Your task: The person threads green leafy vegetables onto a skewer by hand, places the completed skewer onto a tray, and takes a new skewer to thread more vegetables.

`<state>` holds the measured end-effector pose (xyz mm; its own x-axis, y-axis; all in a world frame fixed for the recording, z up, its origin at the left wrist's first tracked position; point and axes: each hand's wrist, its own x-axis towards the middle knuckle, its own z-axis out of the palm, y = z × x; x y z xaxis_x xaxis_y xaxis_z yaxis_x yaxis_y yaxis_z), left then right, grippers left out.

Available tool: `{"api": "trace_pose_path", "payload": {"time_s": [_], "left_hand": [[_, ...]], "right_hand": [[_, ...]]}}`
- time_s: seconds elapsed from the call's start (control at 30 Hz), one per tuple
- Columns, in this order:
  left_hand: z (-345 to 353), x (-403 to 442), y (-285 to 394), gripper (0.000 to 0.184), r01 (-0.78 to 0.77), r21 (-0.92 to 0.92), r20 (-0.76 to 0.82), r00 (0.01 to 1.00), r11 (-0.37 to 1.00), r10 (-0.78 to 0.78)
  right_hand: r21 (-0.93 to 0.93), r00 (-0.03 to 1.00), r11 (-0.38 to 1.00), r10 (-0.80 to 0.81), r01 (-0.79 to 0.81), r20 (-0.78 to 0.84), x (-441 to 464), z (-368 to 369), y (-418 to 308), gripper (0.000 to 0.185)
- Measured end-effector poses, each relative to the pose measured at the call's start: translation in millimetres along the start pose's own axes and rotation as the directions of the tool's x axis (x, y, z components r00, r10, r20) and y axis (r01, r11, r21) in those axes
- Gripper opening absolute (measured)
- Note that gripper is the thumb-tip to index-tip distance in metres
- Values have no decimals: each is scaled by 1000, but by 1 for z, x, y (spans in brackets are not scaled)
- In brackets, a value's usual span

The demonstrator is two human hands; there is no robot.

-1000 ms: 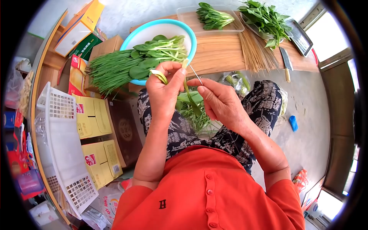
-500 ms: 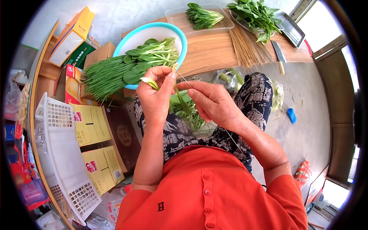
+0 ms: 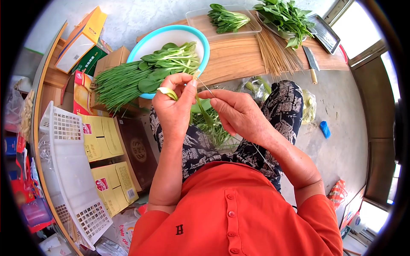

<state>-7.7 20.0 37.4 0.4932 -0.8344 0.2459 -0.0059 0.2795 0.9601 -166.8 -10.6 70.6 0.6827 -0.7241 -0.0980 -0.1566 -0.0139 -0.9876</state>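
Note:
My left hand (image 3: pixel 174 100) is closed on a leafy green stalk (image 3: pixel 169 92); a leaf hangs from it between the hands. A thin skewer (image 3: pixel 205 87) runs through my right hand (image 3: pixel 239 112), which pinches it, and its far end shows below the wrist. The skewer's tip meets the stalk at my left fingertips; whether it has gone through cannot be made out. Just beyond sits a white basin with a blue rim (image 3: pixel 206 50), holding leafy greens (image 3: pixel 179 59) and a bunch of long thin green stalks (image 3: pixel 121 86). Loose greens (image 3: pixel 213 132) lie below the hands.
On the wooden table (image 3: pixel 232 53) lie thin skewers (image 3: pixel 277 51), a clear tray (image 3: pixel 196 19) with greens, a heap of leaves (image 3: pixel 286 21) and a cleaver (image 3: pixel 311 59). Cartons (image 3: pixel 102 141) and a white plastic basket (image 3: pixel 68 166) stand left. A blue item (image 3: pixel 325 129) lies on the floor.

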Motion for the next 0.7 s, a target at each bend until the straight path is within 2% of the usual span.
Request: {"api": "trace_pose_path", "payload": {"time_s": [0.13, 0.23, 0.3, 0.37, 0.43, 0.53, 0.57, 0.67, 0.7], "left_hand": [[-2, -1, -5, 7, -27, -5, 18, 999, 1000, 27], [-4, -1, -6, 7, -70, 79, 15, 997, 994, 69], [-5, -3, -5, 9, -152, 254, 65, 988, 955, 140], [4, -9, -1, 11, -198, 249, 124, 977, 948, 172], [5, -10, -1, 13, -187, 239, 161, 975, 953, 151], [5, -7, -2, 9, -249, 439, 228, 960, 863, 161], [4, -5, -7, 9, -248, 445, 219, 962, 861, 164], [5, -4, -14, 13, -96, 471, 222, 975, 877, -13], [6, -5, -17, 13, -92, 470, 225, 974, 878, -18]], "right_hand": [[-5, 1000, 1000, 6, -6, 11, -1, -1, 0, 32], [-6, 1000, 1000, 18, -18, 6, -3, -4, -5, 28], [15, 999, 999, 39, -39, -2, -2, -5, -6, 26], [-45, 1000, 999, 2, -3, -27, 3, -7, -4, 25], [-43, 999, 999, 17, -19, -33, 11, -12, 4, 25], [-35, 992, 999, -21, 16, -126, 30, -17, 30, 24], [155, 994, 985, 88, -77, -66, 32, -24, 33, 23], [234, 995, 969, 91, -83, -26, 28, -23, 33, 22], [207, 998, 978, 29, -15, -61, 26, -19, 33, 22]]}}
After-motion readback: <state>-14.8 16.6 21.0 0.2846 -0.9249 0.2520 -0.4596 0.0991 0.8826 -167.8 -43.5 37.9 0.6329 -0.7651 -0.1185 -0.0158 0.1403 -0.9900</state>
